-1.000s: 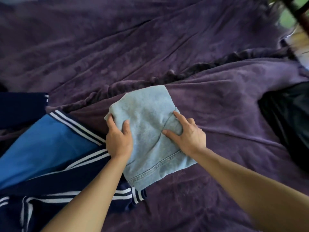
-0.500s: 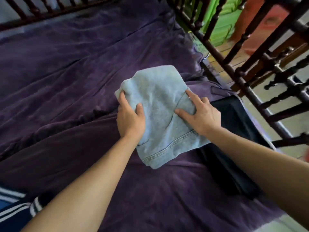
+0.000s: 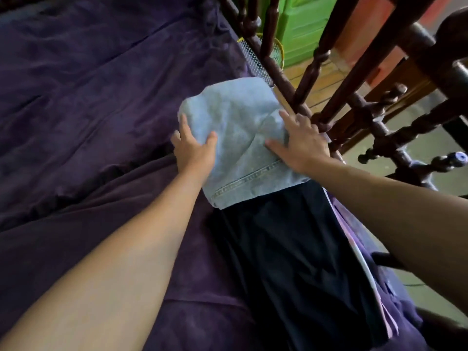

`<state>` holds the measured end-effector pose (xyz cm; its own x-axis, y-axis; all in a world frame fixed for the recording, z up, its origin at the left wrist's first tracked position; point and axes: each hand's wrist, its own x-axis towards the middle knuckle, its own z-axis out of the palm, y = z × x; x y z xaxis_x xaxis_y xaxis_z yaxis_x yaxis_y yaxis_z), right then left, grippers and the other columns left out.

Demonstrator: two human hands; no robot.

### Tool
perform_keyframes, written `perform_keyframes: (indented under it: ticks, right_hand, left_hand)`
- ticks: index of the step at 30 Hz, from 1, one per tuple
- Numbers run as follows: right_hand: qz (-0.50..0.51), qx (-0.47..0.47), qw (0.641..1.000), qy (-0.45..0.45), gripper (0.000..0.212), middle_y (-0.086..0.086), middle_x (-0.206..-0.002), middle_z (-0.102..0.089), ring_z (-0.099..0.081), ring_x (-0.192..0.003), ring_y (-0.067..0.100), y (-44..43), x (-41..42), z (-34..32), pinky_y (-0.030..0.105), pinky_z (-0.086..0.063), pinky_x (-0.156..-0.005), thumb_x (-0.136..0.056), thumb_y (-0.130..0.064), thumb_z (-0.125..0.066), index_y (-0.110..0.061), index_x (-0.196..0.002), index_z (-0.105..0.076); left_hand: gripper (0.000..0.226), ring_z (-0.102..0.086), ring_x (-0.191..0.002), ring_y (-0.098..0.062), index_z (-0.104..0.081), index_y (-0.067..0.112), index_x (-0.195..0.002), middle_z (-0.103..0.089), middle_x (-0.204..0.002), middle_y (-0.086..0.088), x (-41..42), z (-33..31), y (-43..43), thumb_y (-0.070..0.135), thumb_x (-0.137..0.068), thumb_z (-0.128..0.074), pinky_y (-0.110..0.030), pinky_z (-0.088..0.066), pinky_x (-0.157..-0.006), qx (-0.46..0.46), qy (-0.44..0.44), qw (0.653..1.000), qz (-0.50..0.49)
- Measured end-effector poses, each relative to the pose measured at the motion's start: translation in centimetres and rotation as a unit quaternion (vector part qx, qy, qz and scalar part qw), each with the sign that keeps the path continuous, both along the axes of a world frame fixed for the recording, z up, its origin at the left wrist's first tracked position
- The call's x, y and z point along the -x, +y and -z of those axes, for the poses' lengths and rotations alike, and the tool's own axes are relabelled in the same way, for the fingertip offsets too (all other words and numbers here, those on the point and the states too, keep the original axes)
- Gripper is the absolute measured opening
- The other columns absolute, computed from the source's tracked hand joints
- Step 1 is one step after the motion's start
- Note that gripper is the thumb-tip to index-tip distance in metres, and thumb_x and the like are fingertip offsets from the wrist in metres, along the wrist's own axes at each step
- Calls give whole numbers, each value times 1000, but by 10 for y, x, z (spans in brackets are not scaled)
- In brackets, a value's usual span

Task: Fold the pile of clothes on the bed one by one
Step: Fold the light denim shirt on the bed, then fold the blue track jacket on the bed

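**Folded denim at the bed's right edge, both hands on it**

We record a purple bed cover, creased, filling the left of the view. Next comes the left hand, which grasps the left edge of the folded denim garment. Its thumb is on top of the cloth and its other fingers are at the edge, partly hidden.

The denim sits at the right side of the bed. Its stitched hem faces us and overlaps the far end of a black garment laid flat along the bed's edge. We cannot tell whether the denim rests fully on the cover.

The right hand lies released on the denim's right part, with its fingers spread and fairly straight, pressing down. Just beside it stands the dark wooden railing with turned spindles. A green plastic object shows beyond the railing.
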<state>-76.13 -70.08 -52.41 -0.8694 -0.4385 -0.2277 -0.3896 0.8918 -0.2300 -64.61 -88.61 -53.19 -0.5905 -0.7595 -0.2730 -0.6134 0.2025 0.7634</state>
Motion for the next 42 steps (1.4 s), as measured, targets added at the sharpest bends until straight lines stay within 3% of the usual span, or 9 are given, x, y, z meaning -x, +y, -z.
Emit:
perform_keyframes:
  ticks: [2,4,10,15,18,22,25,30,42]
  right_hand:
    - [-61,-31,998,9,70,10,-160,-11,-18,-142,37,6,-8,23,54,-28,-108,-90,-67,-37,-38,-150,-15]
    - [-103,-29,994,32,64,8,-161,-6,-10,-145,35,14,-19,45,55,-21,-113,-93,-66,-27,-40,-150,-15]
    - [-108,-38,993,7,68,3,-163,-2,-2,-149,27,17,-13,95,53,-16,-116,-89,-71,-11,-44,-151,-7]
    - [-108,-81,991,-14,67,1,-163,5,3,-149,26,15,-13,96,52,-12,-117,-90,-71,-9,-44,-150,1]
    - [-96,-136,986,-33,64,6,-162,-1,-3,-147,31,11,-22,68,55,-16,-113,-96,-62,-16,-36,-152,-1]
    - [-140,-84,985,58,49,14,-150,-31,-28,-137,35,10,-68,22,53,-30,-105,-97,-37,-41,-20,-142,-36]
    - [-182,-48,981,42,43,8,-140,-45,-38,-130,30,5,-132,1,46,-32,-101,-93,-33,-49,-21,-134,-48]
    - [-224,-41,973,-23,33,3,-118,-61,-54,-112,27,1,-272,-13,38,-41,-87,-92,-35,-49,-21,-120,-60]
    - [-357,-39,931,-69,26,2,-113,-66,-63,-101,31,-50,-564,-72,34,-46,-76,-94,-34,-45,-22,-113,-58]
  left_hand:
    - [66,-19,-142,-34,-20,34,-150,-11,-158,-14,-17,23,26,47,-92,-49,-44,-23,-111,160,-75,979,106]
    - [58,-9,-145,-34,-21,36,-150,-5,-160,-11,-37,46,49,52,-95,-33,-48,-19,-115,242,-112,941,210]
    - [61,7,-147,-32,-9,36,-151,5,-160,-8,-37,91,48,56,-93,-11,-52,-12,-117,274,-193,907,255]
    - [58,14,-145,-33,0,35,-151,12,-160,-9,-37,90,51,52,-98,-14,-52,-5,-117,275,-238,887,286]
    - [56,6,-146,-33,-10,30,-151,5,-160,-12,-53,60,50,45,-99,-25,-51,-11,-115,244,-243,887,308]
    - [40,-42,-122,-32,-45,19,-131,-41,-136,-11,-124,12,58,31,-93,-45,-44,-36,-95,241,-213,906,276]
    - [25,-57,-103,-31,-55,18,-112,-57,-113,-7,-199,-10,62,30,-92,-45,-40,-44,-81,201,-237,918,249]
    - [18,-61,-98,-30,-58,19,-102,-65,-105,-5,-344,-30,62,28,-92,-46,-35,-45,-71,135,-272,936,177]
    - [17,-65,-91,-29,-59,19,-94,-70,-93,-5,-692,-115,47,29,-91,-46,-32,-46,-69,131,-290,948,-13]
